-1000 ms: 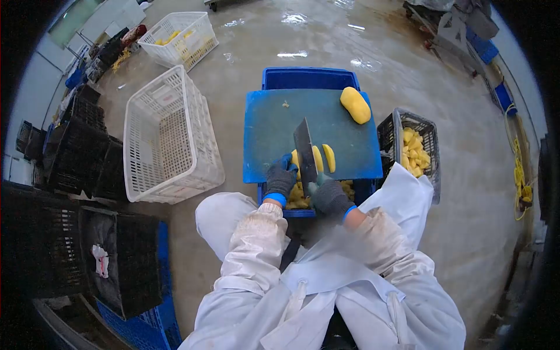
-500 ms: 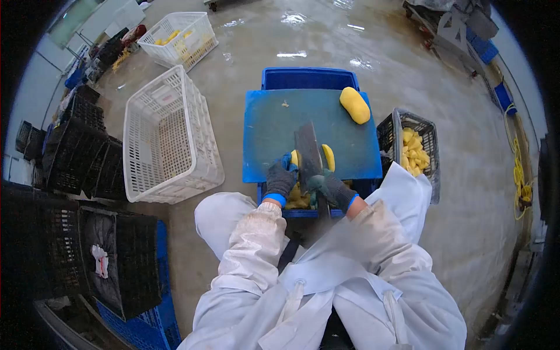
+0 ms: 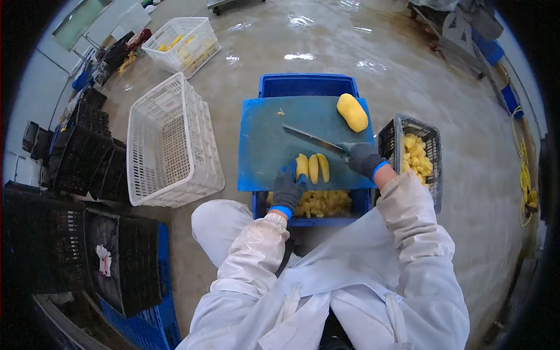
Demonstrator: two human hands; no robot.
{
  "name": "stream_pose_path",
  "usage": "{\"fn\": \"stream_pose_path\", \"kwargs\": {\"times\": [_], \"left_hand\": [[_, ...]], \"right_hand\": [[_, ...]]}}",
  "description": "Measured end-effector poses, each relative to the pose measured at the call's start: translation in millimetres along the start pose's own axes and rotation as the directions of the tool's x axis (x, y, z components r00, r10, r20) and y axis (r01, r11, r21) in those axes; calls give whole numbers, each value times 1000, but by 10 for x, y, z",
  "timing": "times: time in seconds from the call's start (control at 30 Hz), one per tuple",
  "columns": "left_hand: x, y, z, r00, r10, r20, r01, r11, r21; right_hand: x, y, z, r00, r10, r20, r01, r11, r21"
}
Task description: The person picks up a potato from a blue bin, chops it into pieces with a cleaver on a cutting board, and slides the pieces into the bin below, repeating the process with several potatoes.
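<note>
- Left hand [image 3: 287, 189]: gloved, at the near edge of the cutting board [image 3: 262, 131]. The fingers are partly curled against the left side and near end of the left yellow piece [image 3: 301, 165]; whether they grip it or only steady it cannot be told.
- Right hand [image 3: 363, 160]: gloved, at the right part of the board. The fingers are closed around the handle end of the knife [image 3: 313, 139] — the grip hides most of the handle.
- Knife: blade pointing away and to the left, above the board, beyond the yellow pieces and apart from them.
- Cut pieces: the middle piece [image 3: 314, 169] and the right piece [image 3: 324, 167] are side by side, just right of the left piece, between the two hands.
- Whole yellow item [image 3: 352, 113]: peeled and oblong, at the far right corner of the board, apart from both hands.
- Blue bin [image 3: 306, 86]: beneath the board, visible at the far and near sides; yellow chunks [image 3: 325, 203] are visible in its near opening.
- Black crate [image 3: 432, 133]: right of the board, holding more yellow chunks [image 3: 415, 154].
- White crate [image 3: 201, 137]: on the floor [image 3: 233, 84], left of the board — well apart from the left hand.
</note>
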State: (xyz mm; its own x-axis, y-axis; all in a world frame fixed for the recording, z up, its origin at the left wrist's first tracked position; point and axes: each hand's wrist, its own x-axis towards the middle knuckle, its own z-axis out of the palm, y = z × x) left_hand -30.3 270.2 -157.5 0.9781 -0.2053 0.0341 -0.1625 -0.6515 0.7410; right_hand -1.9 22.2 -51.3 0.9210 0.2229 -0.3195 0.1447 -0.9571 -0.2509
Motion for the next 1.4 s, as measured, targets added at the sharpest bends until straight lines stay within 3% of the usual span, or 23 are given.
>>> {"fn": "stream_pose_path", "kwargs": {"times": [0.17,0.33,0.43,0.57,0.73,0.87,0.97,1.17,1.27,1.4], "left_hand": [[-52,106,49,998,14,-59,-15,1000,-9],[-139,167,89,998,-45,-52,39,994,-104],[-242,202,42,948,306,-89,-290,945,154],[-529,486,105,964,263,33,-260,917,301],[-595,714,180,960,263,100,-280,856,435],[-579,650,216,962,252,106,-273,869,412],[-552,625,230,963,242,123,-271,865,421],[-563,620,224,963,216,161,-267,850,455],[-587,655,217,963,221,156,-269,846,460],[-647,654,212,963,186,197,-259,840,477]], "right_hand": [[332,-21,-90,978,-154,138,185,950,-250],[387,43,-32,957,-220,187,257,945,-201],[344,118,36,963,-233,135,257,945,-203],[126,140,-65,950,-312,12,310,940,-139],[-9,174,-163,950,-313,18,309,925,-222],[11,175,-158,951,-294,94,308,921,-239],[64,136,-32,954,-295,48,297,917,-266],[166,58,184,964,-247,99,263,941,-211],[227,211,294,931,-358,-75,347,929,-125],[-18,55,-6,955,-296,25,296,938,-181]]}}
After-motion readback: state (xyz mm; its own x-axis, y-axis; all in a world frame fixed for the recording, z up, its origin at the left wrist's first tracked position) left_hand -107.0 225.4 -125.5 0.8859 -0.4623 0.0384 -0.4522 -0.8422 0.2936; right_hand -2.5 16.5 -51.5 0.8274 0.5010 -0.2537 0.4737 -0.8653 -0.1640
